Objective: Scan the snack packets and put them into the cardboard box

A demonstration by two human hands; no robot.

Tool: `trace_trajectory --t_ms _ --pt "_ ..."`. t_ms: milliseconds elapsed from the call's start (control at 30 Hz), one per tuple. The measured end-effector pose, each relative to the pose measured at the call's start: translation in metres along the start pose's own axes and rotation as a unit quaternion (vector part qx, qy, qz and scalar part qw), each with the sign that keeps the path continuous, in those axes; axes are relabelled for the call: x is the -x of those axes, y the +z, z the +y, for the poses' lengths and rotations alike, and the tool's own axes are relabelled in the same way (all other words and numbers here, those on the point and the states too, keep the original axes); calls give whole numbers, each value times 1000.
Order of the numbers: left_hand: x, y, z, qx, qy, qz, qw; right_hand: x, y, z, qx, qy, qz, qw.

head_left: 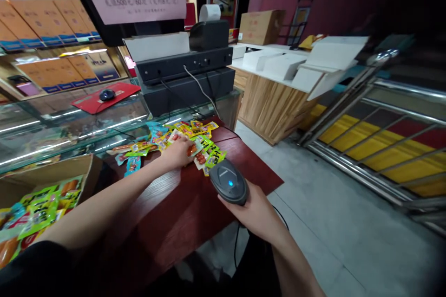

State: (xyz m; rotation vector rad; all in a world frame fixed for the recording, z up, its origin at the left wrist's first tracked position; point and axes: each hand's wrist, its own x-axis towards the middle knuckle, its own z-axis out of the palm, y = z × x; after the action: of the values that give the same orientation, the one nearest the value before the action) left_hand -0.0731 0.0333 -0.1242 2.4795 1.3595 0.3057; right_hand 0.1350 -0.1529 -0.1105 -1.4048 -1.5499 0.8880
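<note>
My right hand (256,209) is wrapped round the handle of a dark grey barcode scanner (226,174), with a blue light glowing on its top. The scanner's head points toward a pile of small snack packets (200,126) in yellow, green and blue wrappers. Over this pile, my left hand (177,154) is closed on a clear-fronted sausage packet (192,149); its fingertips are partly hidden. Sausages show through some of the wrappers. The pile lies on a dark red wooden table (174,222).
An open cardboard box (92,169) of similar packets stands at my left. Behind the table are a glass counter (45,123), a mouse (107,95) on a red mat, and a cash register (188,86) with cables. Metal railings (390,134) stand at the right.
</note>
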Motion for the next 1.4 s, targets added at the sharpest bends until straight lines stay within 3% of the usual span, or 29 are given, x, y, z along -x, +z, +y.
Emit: trace_trajectory --t_ms 67,167,233,333,400,567,767,933,1000,1400 --pt "3 -7 -3 29 -5 -7 1000 1 3 -2 -2 -1 -4 1000" --pt "20 -26 -13 114 -73 -22 990 1 13 -14 -6 -15 -27 1000" --pt "40 -41 -22 230 -123 -37 965 1 25 -25 -4 -24 -46 999" --pt "81 -64 -34 406 -168 -48 897 1 47 -43 1 -43 -73 996" --pt "110 -80 -41 460 -193 -35 866 1 65 -55 -4 -66 -93 993" --pt "172 -109 -59 514 -205 45 832 0 113 -88 -11 -127 -138 982" --pt "222 -113 -80 614 -198 133 752 4 160 -116 -17 -148 -206 967" --pt "241 -105 -92 666 -196 190 694 2 180 -122 -4 -157 -215 964" --pt "244 -103 -96 659 -198 199 698 0 184 -124 4 -158 -218 963" --pt "251 -104 -102 559 -170 221 781 0 196 -127 50 -161 -194 966"
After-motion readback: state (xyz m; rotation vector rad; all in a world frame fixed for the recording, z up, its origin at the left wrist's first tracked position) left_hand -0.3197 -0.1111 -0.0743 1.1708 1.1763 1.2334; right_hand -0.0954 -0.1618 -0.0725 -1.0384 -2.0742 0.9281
